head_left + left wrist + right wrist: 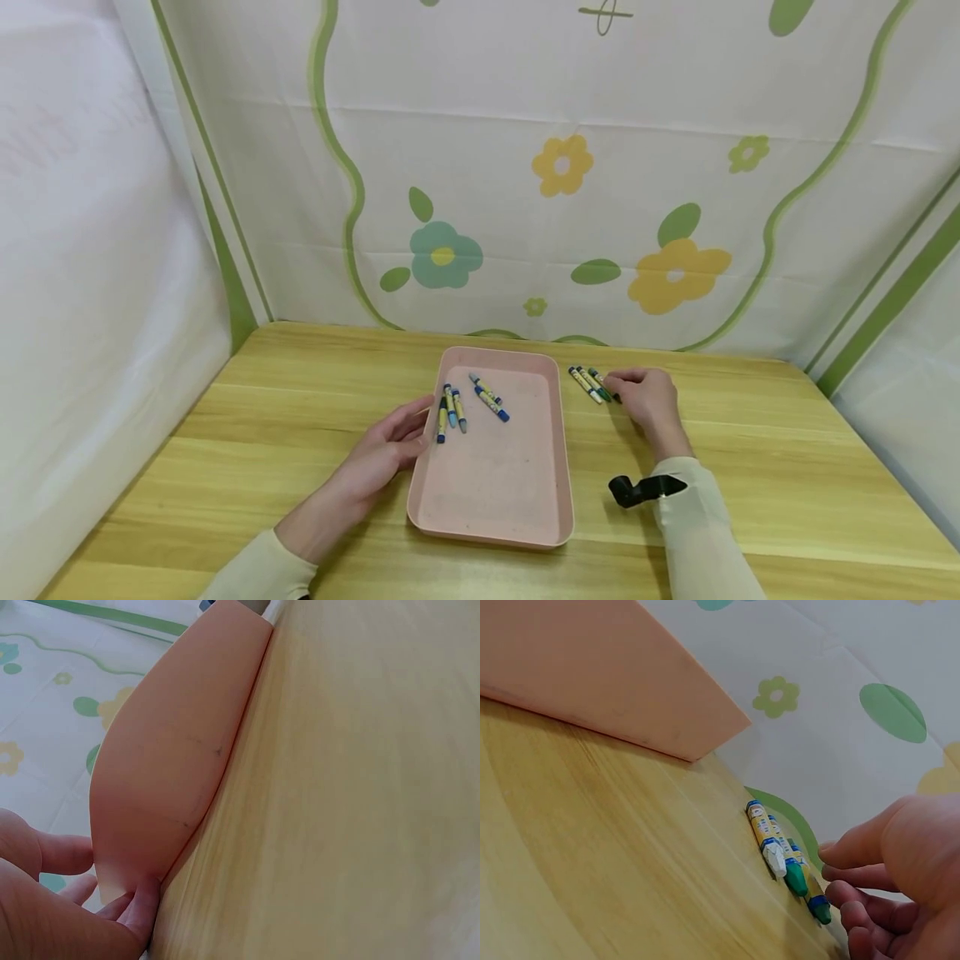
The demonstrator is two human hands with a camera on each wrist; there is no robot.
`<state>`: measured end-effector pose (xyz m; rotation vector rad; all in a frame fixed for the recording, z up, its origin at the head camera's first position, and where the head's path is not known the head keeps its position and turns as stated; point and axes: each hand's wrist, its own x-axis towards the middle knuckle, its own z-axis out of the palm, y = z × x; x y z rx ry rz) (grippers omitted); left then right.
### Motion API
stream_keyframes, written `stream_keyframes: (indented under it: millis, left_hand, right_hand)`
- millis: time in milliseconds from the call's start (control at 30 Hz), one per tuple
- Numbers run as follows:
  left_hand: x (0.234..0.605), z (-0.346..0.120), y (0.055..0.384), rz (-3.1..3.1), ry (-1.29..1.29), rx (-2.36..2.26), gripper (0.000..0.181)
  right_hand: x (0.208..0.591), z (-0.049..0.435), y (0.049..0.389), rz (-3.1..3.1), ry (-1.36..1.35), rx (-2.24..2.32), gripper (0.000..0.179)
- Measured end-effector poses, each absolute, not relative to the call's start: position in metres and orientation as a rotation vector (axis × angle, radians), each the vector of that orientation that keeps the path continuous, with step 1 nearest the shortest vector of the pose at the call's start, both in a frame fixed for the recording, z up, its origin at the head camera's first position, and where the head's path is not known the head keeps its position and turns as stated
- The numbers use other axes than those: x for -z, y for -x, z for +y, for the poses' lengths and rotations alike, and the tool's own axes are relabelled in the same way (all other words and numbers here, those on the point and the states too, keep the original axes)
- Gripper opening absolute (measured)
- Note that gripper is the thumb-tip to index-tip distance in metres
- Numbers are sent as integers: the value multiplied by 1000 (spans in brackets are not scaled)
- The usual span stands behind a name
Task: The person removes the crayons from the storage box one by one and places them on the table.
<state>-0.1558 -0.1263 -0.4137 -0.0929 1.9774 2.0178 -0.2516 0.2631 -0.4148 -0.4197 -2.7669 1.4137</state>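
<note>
A pink rectangular tray (495, 500) lies on the table with several crayons in yellow wrappers. Against its left wall is a small group, among them a light blue crayon (450, 407); a blue crayon (492, 404) lies farther right. My left hand (381, 454) rests its fingers on the outside of the tray's left wall, thumb apart from them. Beyond the right wall lie a white crayon (766, 838), a green crayon (789, 859) and a dark green crayon (814, 892) side by side. My right hand (648, 404) has its fingertips right beside the dark green crayon, fingers loosely bent.
The wooden table (247, 467) meets a white curtain (487, 183) with printed flowers along its back edge. Another white cloth (97, 250) hangs at the left. A black camera mount (645, 490) sits on the right wrist.
</note>
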Motion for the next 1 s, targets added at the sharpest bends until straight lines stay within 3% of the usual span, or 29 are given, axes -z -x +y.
stream_keyframes:
  millis: [1000]
  left_hand:
    - [415, -126, 156, 1991, 97, -2013, 57]
  right_hand:
    - [365, 231, 245, -2557, 146, -1444, 35]
